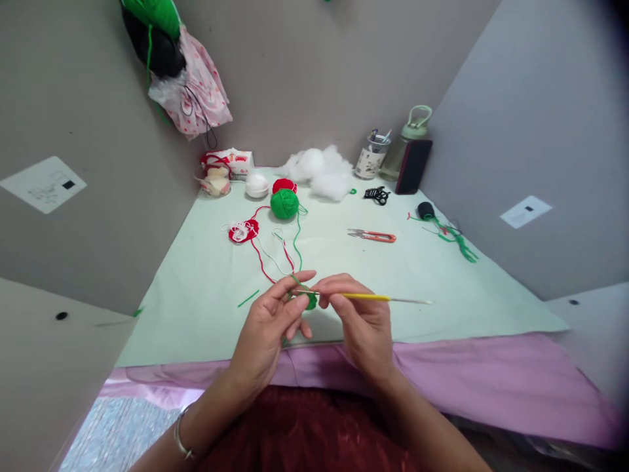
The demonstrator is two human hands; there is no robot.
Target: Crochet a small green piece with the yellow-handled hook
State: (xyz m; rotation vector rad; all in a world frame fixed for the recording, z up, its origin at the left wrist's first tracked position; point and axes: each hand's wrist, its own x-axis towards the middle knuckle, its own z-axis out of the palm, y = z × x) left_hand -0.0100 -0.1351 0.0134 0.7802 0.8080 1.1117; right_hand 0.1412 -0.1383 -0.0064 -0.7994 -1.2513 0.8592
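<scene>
My left hand (pixel 268 321) pinches a small green crochet piece (pixel 309 299) above the near edge of the pale green table (pixel 442 288). My right hand (pixel 361 314) grips a yellow-handled crochet hook (pixel 373 297) whose tip is in the piece and whose metal end points right. A green strand runs from the piece up to a green yarn ball (pixel 284 204). Behind that ball lies a red yarn ball (pixel 284 185). A red and white crochet piece (pixel 242 231) with loose strands lies at the left.
Orange-handled snips (pixel 372 235) lie right of centre. White stuffing (pixel 319 170), a white ball (pixel 257 185), a pen cup (pixel 371 157), a bottle (pixel 410 141), a black hair clip (pixel 377 195) and a black spool with green yarn (pixel 426 210) stand at the back. Grey partition walls enclose the table.
</scene>
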